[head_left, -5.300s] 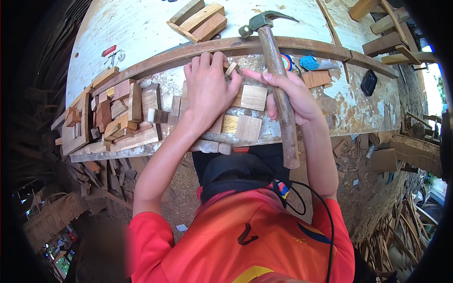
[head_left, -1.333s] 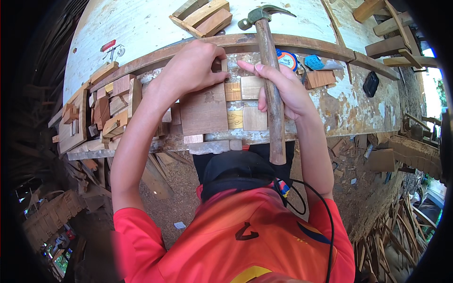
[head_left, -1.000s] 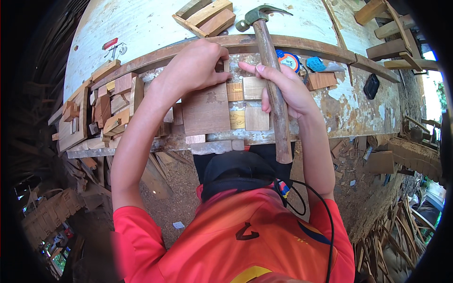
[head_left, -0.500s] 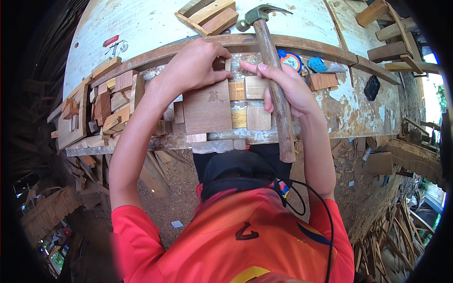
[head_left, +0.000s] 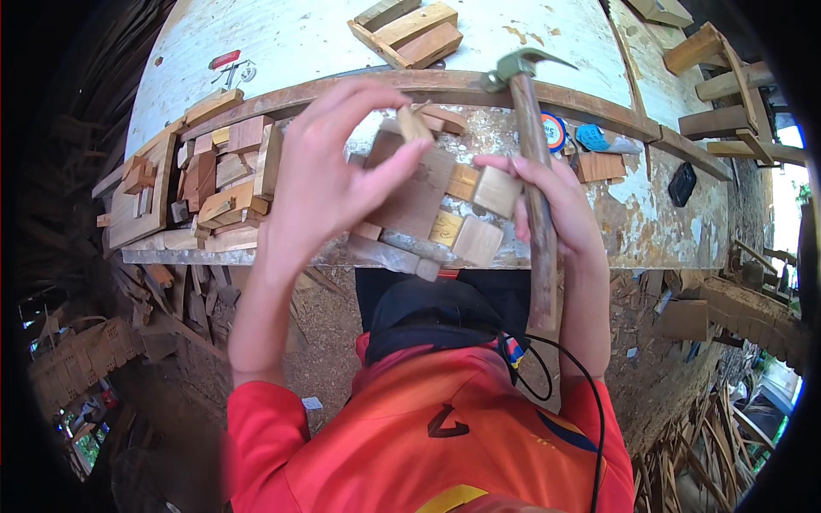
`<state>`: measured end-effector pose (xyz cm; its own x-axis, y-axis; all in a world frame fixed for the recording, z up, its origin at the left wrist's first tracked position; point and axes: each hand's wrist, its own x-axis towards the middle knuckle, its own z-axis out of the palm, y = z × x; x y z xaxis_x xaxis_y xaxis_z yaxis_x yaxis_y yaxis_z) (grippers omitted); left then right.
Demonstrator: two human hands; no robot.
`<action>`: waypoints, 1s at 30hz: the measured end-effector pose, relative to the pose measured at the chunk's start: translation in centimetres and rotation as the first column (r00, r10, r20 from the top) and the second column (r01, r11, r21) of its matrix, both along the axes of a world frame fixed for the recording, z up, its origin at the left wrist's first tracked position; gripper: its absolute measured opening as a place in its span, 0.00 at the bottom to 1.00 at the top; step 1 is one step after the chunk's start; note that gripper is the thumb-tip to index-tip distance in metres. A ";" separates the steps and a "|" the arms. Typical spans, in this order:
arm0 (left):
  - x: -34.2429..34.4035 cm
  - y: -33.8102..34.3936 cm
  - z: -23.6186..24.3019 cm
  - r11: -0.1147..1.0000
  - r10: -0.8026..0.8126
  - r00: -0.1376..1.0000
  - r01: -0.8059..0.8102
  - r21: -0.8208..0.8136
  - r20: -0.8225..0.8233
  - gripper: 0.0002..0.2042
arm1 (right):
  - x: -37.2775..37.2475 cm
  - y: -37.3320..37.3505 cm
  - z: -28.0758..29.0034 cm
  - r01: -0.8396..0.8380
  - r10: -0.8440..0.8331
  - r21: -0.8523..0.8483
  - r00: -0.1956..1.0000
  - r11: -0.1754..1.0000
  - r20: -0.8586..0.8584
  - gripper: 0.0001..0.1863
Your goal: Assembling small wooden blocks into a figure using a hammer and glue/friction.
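Note:
My left hand (head_left: pixel 329 171) is raised over the workbench, thumb and fingers closed on a small light wood strip (head_left: pixel 414 125). Below it lies a flat brown board (head_left: pixel 421 198), now at a slant. Two yellowish wood pieces (head_left: pixel 463 181) sit between that board and two pale square blocks (head_left: pixel 477 240). A claw hammer (head_left: pixel 538 214) is gripped in my right hand (head_left: pixel 560 203), its metal head pointing away from me and its handle end toward me. The right index finger reaches out beside the nearest pale block.
On the left of the bench (head_left: pixel 316 68) stands a wooden frame with several offcuts (head_left: pixel 201 181). A tape measure (head_left: pixel 553 132), a blue object (head_left: pixel 592 137) and a black case (head_left: pixel 682 184) lie to the right. Along the bench runs a raised wooden rail (head_left: pixel 590 96); beyond it sits a small wooden box (head_left: pixel 410 32).
My left hand has lifted off the board toward me with the wood strip. The board and blocks have turned clockwise. The hammer has stayed in my right hand.

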<state>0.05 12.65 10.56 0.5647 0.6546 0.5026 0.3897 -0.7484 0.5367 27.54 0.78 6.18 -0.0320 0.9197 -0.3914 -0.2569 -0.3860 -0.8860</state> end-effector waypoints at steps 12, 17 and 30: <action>-3.3 -8.1 -5.9 0.916 0.288 0.930 -0.198 -0.350 0.228 0.24 | -0.2 -9.7 -0.7 0.185 -0.189 -0.050 0.976 0.981 -0.106 0.14; -1.3 -6.5 -5.6 0.878 0.260 0.948 -0.152 -0.453 0.186 0.24 | -0.3 -10.3 -1.5 0.280 -0.277 0.003 0.952 0.960 -0.129 0.14; -1.4 -10.4 -6.3 0.765 0.353 0.883 -0.082 -0.639 0.310 0.23 | -1.8 -9.9 -2.7 0.410 -0.396 0.047 0.900 0.911 -0.180 0.15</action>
